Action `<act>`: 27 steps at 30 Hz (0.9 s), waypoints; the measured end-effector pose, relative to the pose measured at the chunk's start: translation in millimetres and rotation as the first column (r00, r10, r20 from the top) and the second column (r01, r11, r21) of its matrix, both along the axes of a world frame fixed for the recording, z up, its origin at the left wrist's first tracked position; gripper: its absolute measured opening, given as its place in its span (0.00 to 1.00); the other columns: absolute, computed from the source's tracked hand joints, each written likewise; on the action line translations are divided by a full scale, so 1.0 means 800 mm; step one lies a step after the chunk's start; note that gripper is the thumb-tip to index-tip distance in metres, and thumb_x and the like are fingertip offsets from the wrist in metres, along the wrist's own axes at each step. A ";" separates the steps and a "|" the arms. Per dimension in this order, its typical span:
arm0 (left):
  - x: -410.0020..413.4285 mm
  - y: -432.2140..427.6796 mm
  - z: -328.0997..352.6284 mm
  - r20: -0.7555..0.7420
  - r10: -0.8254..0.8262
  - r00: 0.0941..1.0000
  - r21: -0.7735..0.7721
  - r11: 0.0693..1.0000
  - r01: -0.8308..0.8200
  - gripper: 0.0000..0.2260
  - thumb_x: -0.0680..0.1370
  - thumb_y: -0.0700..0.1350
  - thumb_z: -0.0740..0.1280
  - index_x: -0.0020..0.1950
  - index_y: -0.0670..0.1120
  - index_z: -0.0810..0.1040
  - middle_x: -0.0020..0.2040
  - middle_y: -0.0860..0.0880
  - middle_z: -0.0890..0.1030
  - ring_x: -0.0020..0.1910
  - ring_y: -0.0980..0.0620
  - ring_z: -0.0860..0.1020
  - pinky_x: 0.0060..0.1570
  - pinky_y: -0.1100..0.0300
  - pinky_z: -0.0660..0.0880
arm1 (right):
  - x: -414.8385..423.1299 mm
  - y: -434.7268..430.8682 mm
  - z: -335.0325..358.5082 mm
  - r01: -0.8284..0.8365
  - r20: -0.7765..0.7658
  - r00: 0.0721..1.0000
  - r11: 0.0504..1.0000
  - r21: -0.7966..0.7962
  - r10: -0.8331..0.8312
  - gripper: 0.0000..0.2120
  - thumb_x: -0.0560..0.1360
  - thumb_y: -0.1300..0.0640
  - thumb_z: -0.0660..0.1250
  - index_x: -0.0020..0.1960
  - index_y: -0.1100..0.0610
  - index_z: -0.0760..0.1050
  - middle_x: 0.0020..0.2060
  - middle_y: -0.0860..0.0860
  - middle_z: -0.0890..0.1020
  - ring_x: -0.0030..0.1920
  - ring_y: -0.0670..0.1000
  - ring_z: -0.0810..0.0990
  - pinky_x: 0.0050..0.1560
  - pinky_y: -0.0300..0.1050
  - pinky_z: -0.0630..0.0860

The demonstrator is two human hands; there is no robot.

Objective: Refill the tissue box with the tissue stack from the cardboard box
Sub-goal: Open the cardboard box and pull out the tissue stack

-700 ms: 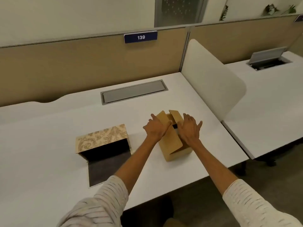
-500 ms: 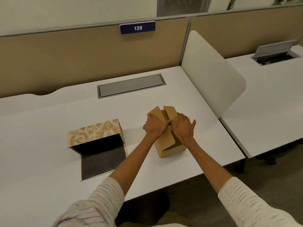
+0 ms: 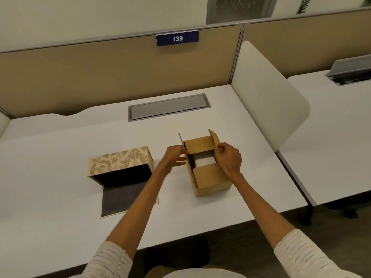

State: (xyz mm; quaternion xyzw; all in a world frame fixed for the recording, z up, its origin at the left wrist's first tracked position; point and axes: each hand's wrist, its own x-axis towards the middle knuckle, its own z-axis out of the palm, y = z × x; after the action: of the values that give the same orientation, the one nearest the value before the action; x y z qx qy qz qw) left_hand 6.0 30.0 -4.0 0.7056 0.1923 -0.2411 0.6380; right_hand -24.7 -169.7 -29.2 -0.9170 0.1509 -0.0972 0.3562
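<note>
1. The left hand is pinching the left flap of the cardboard box and the right hand is pinching the right flap, each grip closed on cardboard and spreading the top open.
2. The tissue stack is sitting inside the box, showing white between the two inner flaps, toward the bench's right front part.
3. Those inner flaps are partly covering the stack; lifting through them is likely risking a snag or crumpled sheets.
4. The light box is probably at risk of tipping or sliding if one flap gets pulled harder.
5. The tissue box is lying open just left, its dark lid flat toward the front edge.
6. The white bench is sitting in a partitioned office cubicle, with a cable hatch near its back edge.
</note>
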 end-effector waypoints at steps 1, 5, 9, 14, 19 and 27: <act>-0.001 0.010 0.002 -0.013 0.023 1.000 -0.041 0.999 -0.024 0.15 0.72 0.34 0.68 0.57 0.44 0.80 0.56 0.43 0.84 0.51 0.44 0.83 0.50 0.53 0.82 | 0.001 -0.004 0.004 0.021 -0.003 1.000 0.999 0.040 -0.021 0.15 0.76 0.50 0.63 0.57 0.57 0.81 0.50 0.55 0.86 0.49 0.58 0.83 0.52 0.52 0.78; -0.005 0.038 -0.004 -0.003 0.133 0.991 -0.079 0.988 -0.132 0.23 0.70 0.27 0.69 0.63 0.41 0.77 0.54 0.38 0.83 0.44 0.45 0.83 0.38 0.57 0.82 | 0.010 -0.031 0.014 0.081 0.030 0.996 0.995 0.064 -0.084 0.12 0.75 0.54 0.65 0.54 0.57 0.83 0.50 0.54 0.86 0.50 0.57 0.84 0.50 0.50 0.78; -0.012 0.038 -0.020 0.108 0.185 0.977 0.168 0.965 -0.201 0.25 0.68 0.29 0.73 0.61 0.42 0.69 0.51 0.41 0.78 0.45 0.46 0.79 0.35 0.58 0.79 | 0.018 -0.060 0.013 0.180 0.008 0.983 0.983 0.036 -0.181 0.11 0.73 0.60 0.65 0.53 0.59 0.83 0.47 0.56 0.86 0.46 0.59 0.83 0.44 0.46 0.75; -0.021 0.010 -0.043 0.206 0.006 0.978 0.527 0.842 -0.116 0.23 0.69 0.32 0.70 0.63 0.43 0.70 0.63 0.41 0.69 0.54 0.40 0.78 0.44 0.53 0.79 | 0.016 -0.076 -0.003 0.230 -0.094 0.969 0.973 0.017 -0.227 0.17 0.72 0.56 0.70 0.60 0.60 0.78 0.53 0.59 0.84 0.51 0.62 0.82 0.48 0.50 0.75; -0.024 -0.022 -0.058 0.280 -0.149 0.948 0.644 0.762 -0.070 0.15 0.69 0.28 0.64 0.47 0.46 0.80 0.63 0.38 0.75 0.58 0.38 0.77 0.55 0.52 0.78 | 0.009 -0.073 -0.023 0.219 -0.166 0.963 0.975 0.026 -0.212 0.28 0.73 0.55 0.71 0.70 0.60 0.68 0.60 0.60 0.80 0.59 0.62 0.78 0.56 0.56 0.75; -0.022 -0.043 -0.079 0.302 -0.070 0.951 0.525 0.845 -0.104 0.13 0.77 0.37 0.59 0.32 0.42 0.66 0.32 0.44 0.70 0.31 0.50 0.69 0.36 0.56 0.66 | 0.004 -0.047 -0.042 0.200 -0.169 0.969 0.975 0.097 -0.182 0.11 0.78 0.61 0.62 0.50 0.61 0.83 0.47 0.58 0.85 0.47 0.59 0.82 0.44 0.47 0.75</act>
State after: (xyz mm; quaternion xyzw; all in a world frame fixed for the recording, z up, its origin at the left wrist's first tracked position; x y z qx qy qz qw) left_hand -11.8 -4.0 -67.2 0.8823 0.1559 -0.0587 0.4403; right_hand -21.6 -207.3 -63.0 -0.8813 0.2719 -0.0487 0.3833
